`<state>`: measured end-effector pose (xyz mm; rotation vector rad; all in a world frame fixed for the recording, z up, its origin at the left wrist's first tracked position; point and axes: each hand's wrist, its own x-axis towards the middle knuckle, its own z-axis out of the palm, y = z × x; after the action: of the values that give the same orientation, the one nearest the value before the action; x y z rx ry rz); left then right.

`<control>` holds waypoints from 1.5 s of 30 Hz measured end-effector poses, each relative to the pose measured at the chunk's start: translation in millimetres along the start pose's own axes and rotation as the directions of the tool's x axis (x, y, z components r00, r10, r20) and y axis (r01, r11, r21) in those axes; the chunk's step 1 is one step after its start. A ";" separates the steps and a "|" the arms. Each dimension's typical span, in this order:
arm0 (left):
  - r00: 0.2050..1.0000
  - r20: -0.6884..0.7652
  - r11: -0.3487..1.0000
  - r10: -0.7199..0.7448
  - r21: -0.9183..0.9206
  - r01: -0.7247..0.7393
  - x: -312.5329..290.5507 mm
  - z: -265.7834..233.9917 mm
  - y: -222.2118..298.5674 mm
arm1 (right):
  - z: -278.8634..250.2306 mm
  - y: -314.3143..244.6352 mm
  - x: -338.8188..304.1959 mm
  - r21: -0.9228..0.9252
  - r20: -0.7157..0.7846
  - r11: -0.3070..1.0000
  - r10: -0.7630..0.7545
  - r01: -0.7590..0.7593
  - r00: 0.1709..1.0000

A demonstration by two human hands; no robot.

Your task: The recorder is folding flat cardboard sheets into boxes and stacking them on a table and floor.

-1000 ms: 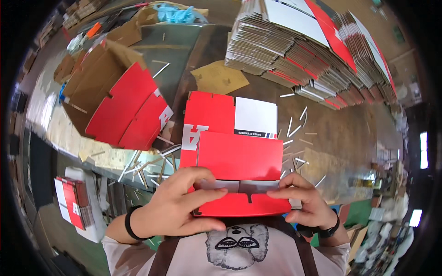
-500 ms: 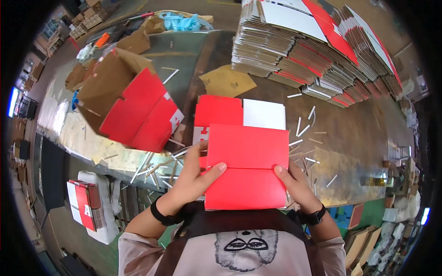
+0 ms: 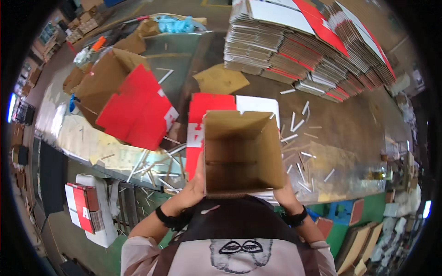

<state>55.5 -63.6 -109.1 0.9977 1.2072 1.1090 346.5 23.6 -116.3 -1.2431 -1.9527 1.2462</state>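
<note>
A small cardboard box [image 3: 241,154] stands between my hands in front of my chest, its open mouth turned up toward me and its brown inside showing. My left hand [image 3: 197,181] grips the box's left side, and the right wall is held by my right hand [image 3: 286,193]; most fingers of both are hidden behind the walls. Just beyond, partly covered by the box, lies a flat red and white carton [image 3: 212,102]. To the left, a larger red carton [image 3: 138,110] with a brown inside lies tilted on the metal table.
Tall stacks of flattened cartons [image 3: 271,50] fill the far right of the table [image 3: 350,152]. Cardboard strips [image 3: 299,124] are scattered on both sides. A brown cardboard sheet [image 3: 221,79] and a blue plastic bag [image 3: 175,24] lie farther back. Folded cartons [image 3: 85,207] rest on a white support at left.
The box has turned from showing its closed red face to showing its open brown inside. My hands have shifted lower along its sides and still hold it.
</note>
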 end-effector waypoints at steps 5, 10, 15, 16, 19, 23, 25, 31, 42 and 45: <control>0.996 -0.088 0.903 -0.004 0.428 0.042 -7.3 -19.7 59.7 | -44.7 -71.4 14.4 -0.205 -0.087 0.967 -0.172 0.151 0.981; 0.931 0.341 -0.002 0.131 0.939 -0.344 37.7 -16.3 115.0 | -63.6 -117.3 45.2 -0.793 0.306 0.489 -0.198 0.364 0.931; 0.813 0.579 0.019 0.059 0.814 -0.581 41.8 -20.7 117.3 | -61.4 -75.6 56.5 -0.712 0.382 0.561 -0.195 0.422 0.904; 0.815 0.577 0.021 0.056 0.815 -0.579 41.7 -23.1 116.7 | -61.9 -71.3 57.3 -0.613 0.348 0.678 -0.228 0.405 0.909; 0.802 0.594 0.022 0.069 0.802 -0.596 41.5 -28.0 114.2 | -61.5 -70.6 55.8 -0.510 0.310 0.732 -0.334 0.452 0.890; 0.824 0.560 0.078 0.092 0.821 -0.566 38.7 -33.9 108.1 | -45.7 -74.2 49.3 -0.579 0.228 0.666 -0.421 0.470 0.878; 0.832 0.536 0.105 0.141 0.828 -0.551 31.0 -38.0 104.9 | -33.7 -63.6 38.2 -0.457 -0.196 0.849 -0.387 0.265 0.901; 0.965 0.077 0.321 0.249 0.934 -0.158 -9.7 -29.9 93.4 | -72.8 -47.3 -1.2 -0.781 -0.273 0.620 -0.234 -0.073 0.933; 0.489 -0.344 0.407 0.802 0.913 -0.026 -43.0 -117.9 167.0 | -79.0 -191.5 65.6 -0.484 0.497 0.687 -0.295 0.542 0.816; 0.351 -0.389 0.418 0.852 0.908 -0.009 -28.9 -166.6 193.8 | -98.8 -255.7 83.6 -0.426 0.470 0.636 -0.452 0.644 0.758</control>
<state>-131.0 -55.1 67.8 1.7209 2.5279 1.7217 277.4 99.0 151.4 -0.5459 -2.8030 0.5615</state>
